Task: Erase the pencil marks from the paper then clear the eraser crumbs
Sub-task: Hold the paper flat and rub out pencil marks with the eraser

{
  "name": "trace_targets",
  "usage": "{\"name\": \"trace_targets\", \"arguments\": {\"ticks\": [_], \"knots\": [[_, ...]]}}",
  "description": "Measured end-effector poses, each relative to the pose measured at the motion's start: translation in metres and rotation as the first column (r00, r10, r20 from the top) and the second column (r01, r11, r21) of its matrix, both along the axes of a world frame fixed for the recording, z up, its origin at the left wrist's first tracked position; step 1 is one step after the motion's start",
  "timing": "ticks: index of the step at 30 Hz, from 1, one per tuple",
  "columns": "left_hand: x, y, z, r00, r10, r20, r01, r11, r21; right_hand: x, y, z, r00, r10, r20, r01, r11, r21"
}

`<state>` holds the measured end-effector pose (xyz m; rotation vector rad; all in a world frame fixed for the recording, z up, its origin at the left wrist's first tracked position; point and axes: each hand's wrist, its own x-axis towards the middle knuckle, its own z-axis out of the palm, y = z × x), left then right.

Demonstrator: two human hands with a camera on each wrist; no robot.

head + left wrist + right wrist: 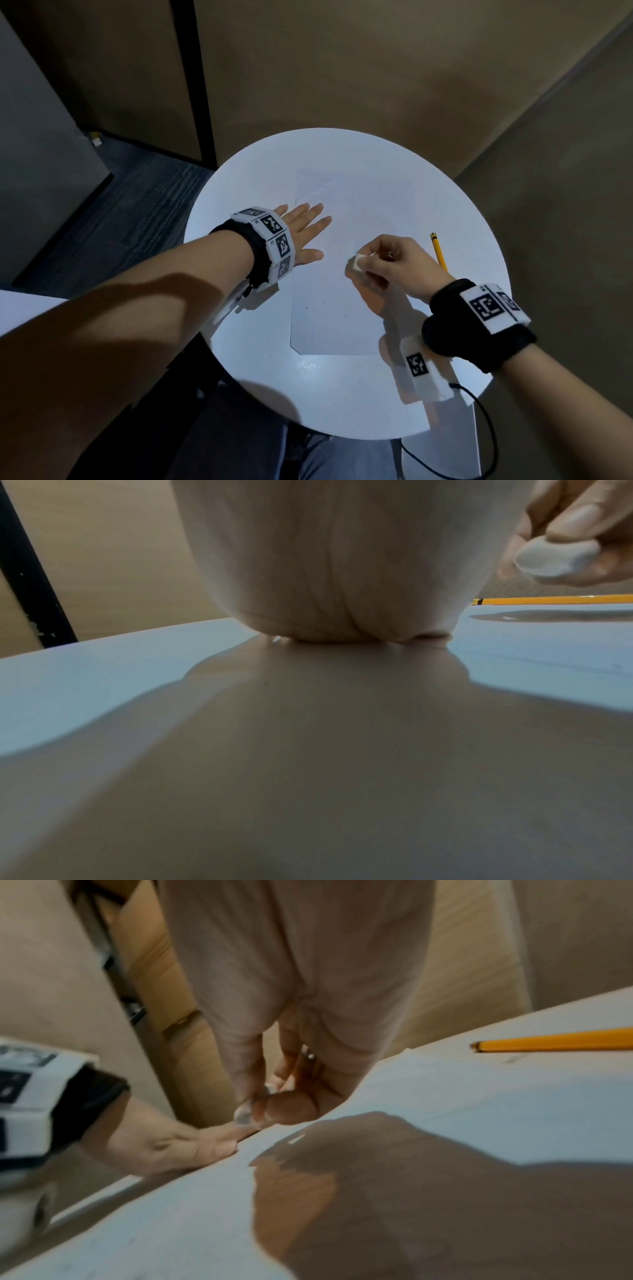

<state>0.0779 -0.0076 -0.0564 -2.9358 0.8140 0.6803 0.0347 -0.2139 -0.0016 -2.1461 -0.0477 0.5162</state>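
Both forearms are bare, without sleeves. The left hand has a black wristband with white blocks around it, each printed with a black-and-white square marker. The right hand has a broader black wristband with a white marker block at its 12 o'clock side and another white marker block at 9 o'clock. A thin black cable loops from this band toward 6 o'clock. Grey trousers show at the bottom edge.

No legible text, only black-and-white square marker codes on both wrist bands, nothing readable
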Motion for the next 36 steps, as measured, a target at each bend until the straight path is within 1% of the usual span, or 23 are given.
{"name": "trace_targets", "arguments": {"ticks": [2,3,6,9,10,12,13,14,15,17,18,19,21,23,24,25,28,29,31,34,35,36], "knots": [[0.0,-0.001,0.0,1.0,-0.001,-0.01,0.001,1.0,0.0,-0.002,0.01,-0.002,0.993,0.117,0.018,-0.115,0.989,-0.088],[0.0,-0.001,0.0,1.0,-0.001,-0.014,0.001,1.0,0.002,-0.002,0.015,-0.004,0.988,0.153,0.033,-0.148,0.981,-0.129],[0.0,-0.001,-0.001,1.0,0.003,-0.014,-0.003,1.0,0.0,-0.004,0.026,-0.009,0.969,0.22,0.109,-0.192,0.956,-0.22],[0.0,-0.001,-0.002,1.0,0.005,-0.012,-0.005,1.0,-0.008,-0.014,0.024,-0.011,0.926,0.344,0.154,-0.29,0.911,-0.293],[-0.001,-0.001,-0.002,1.0,0.007,-0.014,-0.007,1.0,-0.01,-0.018,0.022,-0.01,0.907,0.398,0.135,-0.339,0.883,-0.325],[-0.001,-0.001,-0.002,1.0,0.009,-0.015,-0.009,1.0,-0.006,-0.021,0.021,-0.002,0.864,0.501,0.05,-0.448,0.811,-0.377],[-0.001,-0.001,-0.002,1.0,0.009,-0.017,-0.009,1.0,-0.001,-0.018,0.022,0.001,0.847,0.532,0.016,-0.484,0.783,-0.389],[-0.001,-0.001,-0.001,1.0,0.009,-0.018,-0.009,1.0,0.002,-0.013,0.024,0.004,0.838,0.545,0.014,-0.495,0.77,-0.403],[0.0,-0.001,0.0,1.0,0.01,-0.018,-0.01,1.0,0.002,-0.007,0.026,0.004,0.844,0.534,0.05,-0.47,0.781,-0.412],[0.0,-0.002,0.0,1.0,0.013,-0.015,-0.013,1.0,-0.001,-0.001,0.031,0.002,0.885,0.439,0.158,-0.354,0.853,-0.383],[-0.001,-0.002,0.0,1.0,0.016,-0.016,-0.016,1.0,-0.004,-0.002,0.031,0.0,0.895,0.406,0.187,-0.319,0.873,-0.37],[-0.001,-0.002,-0.001,1.0,0.017,-0.016,-0.017,1.0,-0.007,-0.005,0.03,-0.003,0.893,0.407,0.193,-0.316,0.871,-0.376],[-0.001,-0.002,-0.002,1.0,0.015,-0.014,-0.015,1.0,-0.009,-0.015,0.024,-0.005,0.866,0.479,0.146,-0.392,0.829,-0.398],[-0.001,-0.001,-0.001,1.0,0.013,-0.017,-0.013,1.0,-0.008,-0.017,0.022,0.001,0.837,0.546,0.033,-0.487,0.772,-0.409],[-0.001,0.0,-0.001,1.0,0.013,-0.019,-0.013,1.0,-0.007,-0.014,0.022,0.003,0.831,0.556,0.007,-0.504,0.759,-0.412],[0.0,-0.001,0.0,1.0,0.012,-0.017,-0.012,1.0,-0.004,-0.009,0.023,0.004,0.839,0.544,0.022,-0.487,0.769,-0.415],[0.001,-0.002,-0.001,1.0,0.012,-0.013,-0.012,1.0,-0.002,-0.004,0.029,0.0,0.904,0.391,0.173,-0.313,0.881,-0.355],[0.0,-0.002,-0.001,1.0,0.014,-0.016,-0.014,1.0,-0.006,-0.007,0.029,-0.002,0.909,0.369,0.197,-0.287,0.893,-0.346],[-0.001,-0.002,-0.001,1.0,0.012,-0.02,-0.013,1.0,-0.013,-0.017,0.023,-0.006,0.89,0.417,0.185,-0.328,0.867,-0.375],[-0.002,-0.001,0.0,1.0,0.013,-0.022,-0.013,1.0,-0.012,-0.024,0.019,0.001,0.856,0.516,0.033,-0.461,0.791,-0.402],[-0.001,-0.001,0.0,1.0,0.014,-0.023,-0.014,1.0,-0.01,-0.02,0.02,0.004,0.854,0.52,0.011,-0.471,0.783,-0.406],[0.0,-0.002,-0.001,1.0,0.014,-0.022,-0.014,1.0,-0.007,-0.015,0.021,0.004,0.862,0.507,0.029,-0.451,0.791,-0.413]]}}
